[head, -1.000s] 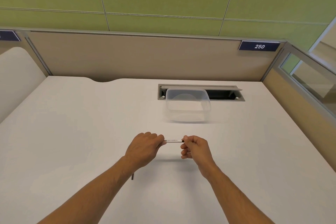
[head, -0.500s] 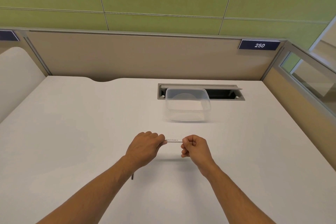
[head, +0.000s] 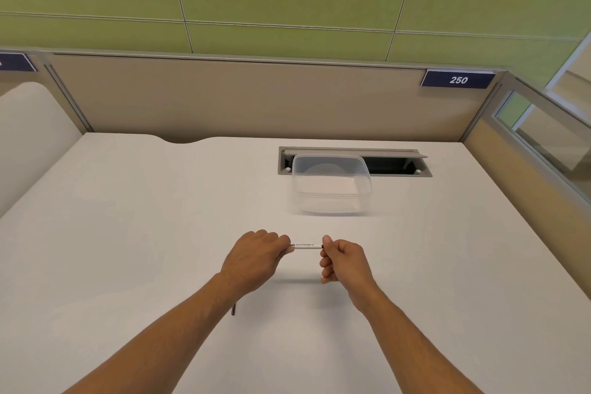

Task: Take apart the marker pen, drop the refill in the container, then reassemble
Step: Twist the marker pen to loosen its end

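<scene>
A white marker pen (head: 306, 246) with black print is held level above the white desk (head: 128, 233). My left hand (head: 256, 257) pinches its left end and my right hand (head: 343, 261) pinches its right end; both ends are hidden by my fingers. A clear plastic container (head: 331, 184) stands beyond the hands, towards the back of the desk. A thin dark stick-like piece (head: 233, 310) lies on the desk, mostly hidden under my left wrist.
An open cable tray slot (head: 396, 165) is set into the desk behind the container. Beige partition panels (head: 256, 99) close the back and the right side, with a glass pane (head: 550, 137) at the right. A sign reading 250 (head: 458, 80) is on the back panel.
The hands and the marker have stayed almost in place. My right hand's fingers have shifted slightly on the marker's right end.
</scene>
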